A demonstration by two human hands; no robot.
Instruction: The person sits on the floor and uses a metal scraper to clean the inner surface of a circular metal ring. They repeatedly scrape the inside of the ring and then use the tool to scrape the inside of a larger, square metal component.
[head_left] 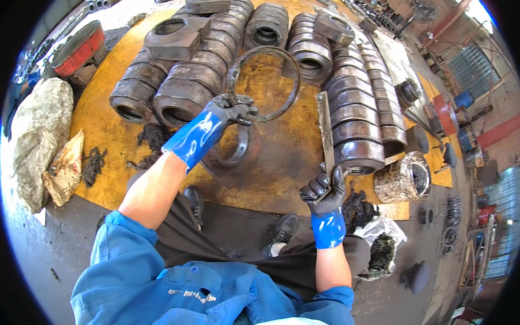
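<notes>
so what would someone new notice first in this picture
Most likely the two hands in blue-and-black gloves: the left hand holds up a large thin metal ring at centre, while the right hand grips a flat metal bar standing upright. Behind them, rows of heavy rusty steel rings lie packed together on a greasy yellow sheet across the top of the view.

Yellow platform (98,128) under greasy metal rings (349,102)
</notes>
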